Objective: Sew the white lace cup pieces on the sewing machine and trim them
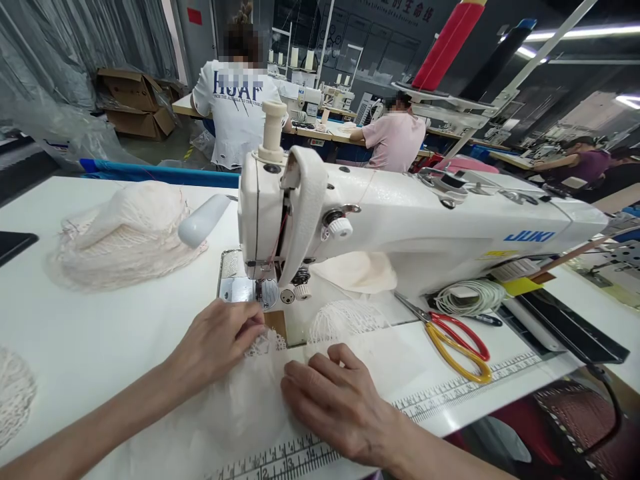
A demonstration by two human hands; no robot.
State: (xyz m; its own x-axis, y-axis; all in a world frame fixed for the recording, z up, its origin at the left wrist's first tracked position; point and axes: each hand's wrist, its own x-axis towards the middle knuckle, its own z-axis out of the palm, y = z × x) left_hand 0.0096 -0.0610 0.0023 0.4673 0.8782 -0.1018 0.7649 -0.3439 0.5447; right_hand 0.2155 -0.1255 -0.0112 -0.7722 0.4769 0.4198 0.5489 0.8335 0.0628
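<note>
My left hand (217,337) is closed, thumb and fingers pinching the edge of a thin white fabric (240,400) with lace trim (267,341), just in front of the presser foot (261,291). Lower and to the right, my right hand (337,400) rests on the same fabric with bent fingers gathered on it; its thumb is hidden. The white sewing machine (390,207) stands over the work, its needle area partly hidden by the machine head. More white lace (340,320) lies under the machine arm, beside a cream piece of cloth (357,272).
Scissors (457,343) with red and yellow handles lie right of my right hand, near a coiled cord (470,295). A pile of lace pieces (130,233) sits at the left. Printed ruler markings (280,460) run along the front edge. Several people work at machines beyond.
</note>
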